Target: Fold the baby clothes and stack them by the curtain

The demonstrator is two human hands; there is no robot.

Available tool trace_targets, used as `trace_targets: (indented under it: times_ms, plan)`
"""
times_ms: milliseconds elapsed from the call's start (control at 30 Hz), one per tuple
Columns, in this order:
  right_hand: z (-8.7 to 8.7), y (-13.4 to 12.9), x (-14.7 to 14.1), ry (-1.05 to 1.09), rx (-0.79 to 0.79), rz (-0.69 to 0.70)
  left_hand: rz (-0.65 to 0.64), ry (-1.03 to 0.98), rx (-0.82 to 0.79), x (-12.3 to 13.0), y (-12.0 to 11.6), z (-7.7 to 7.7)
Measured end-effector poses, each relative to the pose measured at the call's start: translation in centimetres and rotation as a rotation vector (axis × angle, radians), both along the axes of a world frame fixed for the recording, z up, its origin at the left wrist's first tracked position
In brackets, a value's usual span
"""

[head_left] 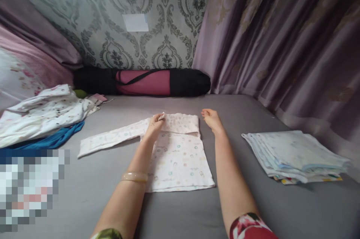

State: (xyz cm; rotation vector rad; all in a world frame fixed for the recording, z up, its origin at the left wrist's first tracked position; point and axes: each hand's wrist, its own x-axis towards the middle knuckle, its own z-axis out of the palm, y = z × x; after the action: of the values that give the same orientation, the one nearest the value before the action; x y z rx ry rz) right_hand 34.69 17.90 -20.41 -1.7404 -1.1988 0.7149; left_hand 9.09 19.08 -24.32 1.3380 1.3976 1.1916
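Small printed shirt (180, 164) — lies flat, directly under and beside the left fingers, its body spreading from them toward the wearer, hem nearest. Left hand (156, 122) pinches a bunched bit of its cloth at the top edge, thumb against fingers; the grip probably keeps the upper part from sliding. One sleeve (109, 140) runs out to the left of those fingers, laid long and fairly straight. To their right a folded band (182, 124) crosses the chest, likely the other sleeve turned inward, which would explain why no sleeve sticks out on that side.

Right hand (212, 119) is just beyond the shirt's right edge, apart from it, raised a little by the look of it. Fingers loosely curled, free of the cloth; nothing visible in them. Its place by the fold's outer edge leaves the band uncovered.

Farther out, right of the right fingers: a stack of folded cloths (298, 151), edges roughly lined up, set well aside, perhaps to keep the layers undisturbed. Left of the left fingers, past the sleeve: a loose heap of pale clothes (50, 108), blue cloth (60, 136) under its near side — heaped, not squared. Nearer the wearer on that side, a pixelated patch; cannot tell what it covers.

Beyond both sets of fingers, a long black-and-pink bag (143, 82) lies against the wall (165, 50). Grey sheet (180, 216) beneath it all, giving the shirt a broad, flat support.
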Motion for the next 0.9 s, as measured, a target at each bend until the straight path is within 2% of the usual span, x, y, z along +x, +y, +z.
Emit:
trace_targets:
  times_ms: [167,300,433,567,667,800,900]
  plan:
    - [-1.2,-0.4,-2.5,-0.432,-0.105,0.121,-0.01,-0.002,0.004,-0.3,0.0,0.3]
    - [-1.9,-1.1,-5.6,-0.644,-0.191,0.229,-0.014,0.064,0.027,-0.6,-0.5,0.5]
    - [-3.0,-1.7,-7.1,-0.737,-0.242,0.295,-0.023,0.153,0.084,-0.8,-0.7,0.7]
    - [-3.8,-2.0,-7.0,-0.79,-0.227,0.282,0.046,0.272,0.104,-1.0,-0.4,0.5]
    - [-4.2,-2.2,-6.9,-0.822,-0.181,0.272,0.092,0.481,0.093,-1.1,-0.4,0.5]
    - [-4.4,-2.3,-7.0,-0.834,-0.176,0.252,0.091,0.829,0.074,-1.4,-1.2,0.9]
    - [-4.4,-2.2,-7.1,-0.838,-0.193,0.256,0.085,0.94,0.06,-1.6,-1.7,1.1]
